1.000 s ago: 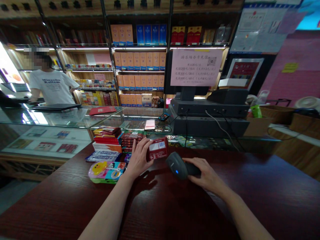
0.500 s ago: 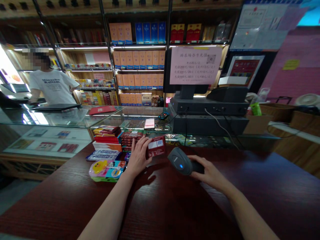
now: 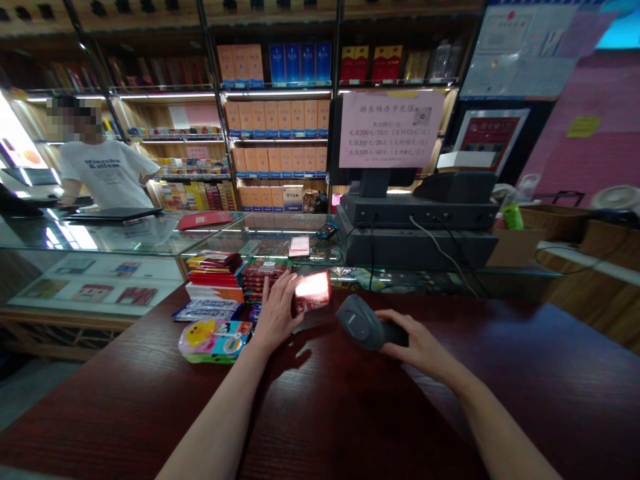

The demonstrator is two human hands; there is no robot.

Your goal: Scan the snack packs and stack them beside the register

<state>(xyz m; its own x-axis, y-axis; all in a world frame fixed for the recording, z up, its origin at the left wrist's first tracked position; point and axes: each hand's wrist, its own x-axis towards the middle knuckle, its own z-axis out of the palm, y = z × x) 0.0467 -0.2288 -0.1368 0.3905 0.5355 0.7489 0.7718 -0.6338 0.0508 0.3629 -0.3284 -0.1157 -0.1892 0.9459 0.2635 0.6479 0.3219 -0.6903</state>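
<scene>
My left hand (image 3: 277,312) grips a dark red packet (image 3: 313,291) by its left side, its label lit up brightly. In my right hand (image 3: 413,340) is a grey barcode scanner (image 3: 361,323), its head turned toward the packet, a short gap between them. Stacked red packets (image 3: 265,275) stand behind my left hand, beside a pile of red and yellow packs (image 3: 214,268). Blue and white packets (image 3: 207,310) lie in front of that pile, and nearer still is a colourful pack with a yellow duck (image 3: 215,340).
A dark monitor stand and register (image 3: 415,227) with cables stand on the glass counter (image 3: 260,227). A small card terminal (image 3: 327,231) is nearby. At the far left a person in a white shirt (image 3: 107,170) stands behind a counter. Boxed goods (image 3: 280,120) fill the back shelves.
Bright light now falls on the packet's label, and the blue light on the scanner has gone out. Both hands have stayed in nearly the same place.
</scene>
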